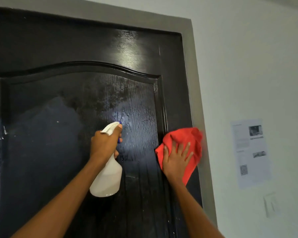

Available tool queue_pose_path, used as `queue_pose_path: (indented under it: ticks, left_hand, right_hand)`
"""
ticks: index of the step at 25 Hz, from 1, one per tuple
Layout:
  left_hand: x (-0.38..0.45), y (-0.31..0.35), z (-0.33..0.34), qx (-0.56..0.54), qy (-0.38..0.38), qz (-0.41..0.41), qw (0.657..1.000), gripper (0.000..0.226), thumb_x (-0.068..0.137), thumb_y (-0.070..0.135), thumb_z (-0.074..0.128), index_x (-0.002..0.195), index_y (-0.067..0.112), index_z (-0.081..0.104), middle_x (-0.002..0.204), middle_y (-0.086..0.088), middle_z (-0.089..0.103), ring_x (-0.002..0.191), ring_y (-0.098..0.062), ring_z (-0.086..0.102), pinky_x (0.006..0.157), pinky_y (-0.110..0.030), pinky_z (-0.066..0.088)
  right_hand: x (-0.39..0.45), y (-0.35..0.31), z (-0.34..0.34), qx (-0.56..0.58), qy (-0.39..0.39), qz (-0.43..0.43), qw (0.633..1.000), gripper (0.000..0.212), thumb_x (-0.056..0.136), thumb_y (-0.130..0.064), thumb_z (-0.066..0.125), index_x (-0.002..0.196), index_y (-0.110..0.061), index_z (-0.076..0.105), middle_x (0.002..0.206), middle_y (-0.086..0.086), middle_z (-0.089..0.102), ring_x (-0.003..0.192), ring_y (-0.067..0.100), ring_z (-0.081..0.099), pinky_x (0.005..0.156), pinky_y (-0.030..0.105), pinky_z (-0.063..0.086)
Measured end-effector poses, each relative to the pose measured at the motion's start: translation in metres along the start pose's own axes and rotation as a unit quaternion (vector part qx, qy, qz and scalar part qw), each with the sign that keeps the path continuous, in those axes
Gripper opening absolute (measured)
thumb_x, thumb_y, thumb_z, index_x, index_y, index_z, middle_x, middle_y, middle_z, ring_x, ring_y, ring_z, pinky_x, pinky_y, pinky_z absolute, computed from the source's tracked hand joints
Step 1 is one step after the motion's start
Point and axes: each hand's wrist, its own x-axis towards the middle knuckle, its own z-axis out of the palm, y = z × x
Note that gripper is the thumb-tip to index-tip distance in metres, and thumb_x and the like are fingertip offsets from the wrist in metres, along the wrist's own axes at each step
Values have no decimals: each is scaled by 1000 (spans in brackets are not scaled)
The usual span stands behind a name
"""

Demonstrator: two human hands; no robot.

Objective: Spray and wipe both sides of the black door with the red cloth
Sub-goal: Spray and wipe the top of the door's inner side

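Note:
The black door [58,48] fills the left and middle of the head view, with an arched raised panel and a wet sheen on its right part. My left hand [104,143] grips the neck of a white spray bottle [108,177], its nozzle pointing at the door panel. My right hand [176,158] lies flat with spread fingers on the red cloth [193,140], pressing it against the door's right edge beside the frame.
A grey door frame [191,66] runs along the top and right of the door. On the pale wall to the right hangs a printed paper sheet [251,152] with small pictures and a code square.

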Motion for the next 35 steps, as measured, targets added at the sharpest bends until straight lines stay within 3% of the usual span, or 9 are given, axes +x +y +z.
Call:
queue_pose_path:
  ticks: [4,7,11,17,19,23,26,30,35]
  left_hand:
    - [-32,-27,17,5,-10,-22,1000,38,95,46,65,89,10,75,80,-11,76,38,-21,51,43,-30,48]
    - [-49,-42,23,3,-15,-46,999,41,95,47,65,82,10,75,78,-10,76,39,-23,51,44,-31,48]
    - [-47,-34,20,12,-12,-37,999,40,95,47,63,82,11,75,78,-9,76,37,-21,51,45,-31,49]
    - [-29,-23,8,20,15,-22,999,40,95,46,64,85,8,74,79,-11,76,33,-18,49,41,-30,48]
    - [-27,-29,5,20,20,-25,999,40,95,46,63,85,8,74,79,-11,76,34,-18,50,41,-29,47]
    - [-39,-40,9,35,12,-34,999,41,96,46,62,86,8,73,83,-13,75,34,-17,50,39,-27,46]
    - [-44,-37,4,34,25,-36,998,41,96,45,62,86,7,74,84,-14,75,35,-17,50,37,-26,45]
    - [-42,-22,-20,36,53,-18,998,39,97,46,61,87,10,73,84,-12,75,41,-19,52,41,-26,47]
    - [-23,-7,-64,36,97,3,995,38,96,46,62,86,12,73,80,-8,75,45,-20,56,44,-29,49]
  right_hand:
    - [-138,52,19,63,-142,186,970,101,96,-73,-7,153,-1,35,157,31,36,154,47,11,122,66,6]
    - [-134,35,9,93,-160,243,952,96,92,-69,-5,156,-13,41,164,23,29,157,40,-4,122,60,-8]
    - [-13,-29,-16,107,-88,154,978,59,106,-58,19,155,-34,41,169,13,20,157,36,-12,121,62,-13]
    - [99,-80,-26,27,17,-81,996,62,106,-57,16,163,-34,9,173,1,1,158,35,-4,121,62,-7]
    - [64,-43,-13,26,14,-78,997,62,106,-55,17,163,-31,18,172,6,10,158,37,0,121,63,-4]
    - [-60,20,11,23,-83,51,995,64,104,-55,18,152,-24,47,159,23,39,156,43,3,121,71,3]
    - [-70,-1,3,68,-104,98,987,74,98,-63,7,149,-31,50,165,19,30,157,37,-8,119,69,-5]
    - [0,-84,-13,81,-61,-93,990,66,102,-59,8,159,-34,29,172,6,12,157,30,-14,120,56,-21]
    - [105,-185,-37,95,-9,-123,988,61,108,-52,23,164,-27,16,172,6,-4,158,35,-5,126,54,1]
